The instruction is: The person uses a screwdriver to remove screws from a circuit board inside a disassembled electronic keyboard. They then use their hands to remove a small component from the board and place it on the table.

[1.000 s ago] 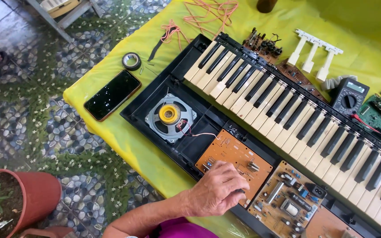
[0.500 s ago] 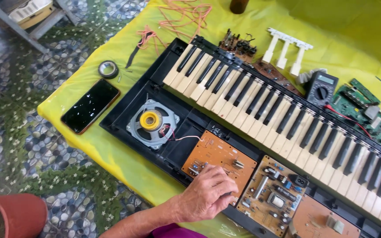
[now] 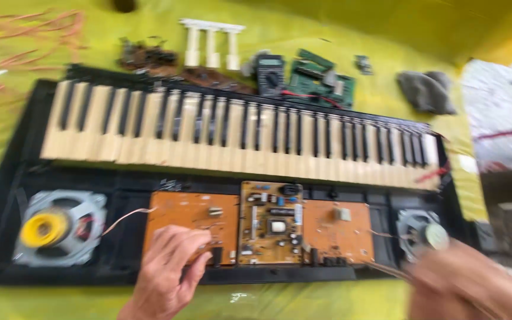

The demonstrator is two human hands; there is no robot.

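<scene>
keyboard (image 3: 238, 133) lies open, boards bare; left hand (image 3: 170, 269) fingers pinch the left board (image 3: 191, 222); right hand (image 3: 463, 284) blurred, grip unclear, perhaps holding a tool.

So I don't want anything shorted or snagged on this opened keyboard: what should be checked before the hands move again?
1. Left hand resting on the left brown circuit board: ok, fingers lie on its lower edge.
2. Right hand grip: cannot tell, it is blurred, with a thin rod-like thing by it.
3. Thin wire from left speaker to the board: ok, looks attached.
4. Middle circuit board clear of hands: ok.
5. Right speaker unobstructed: not ok, the right hand partly covers it.
</scene>
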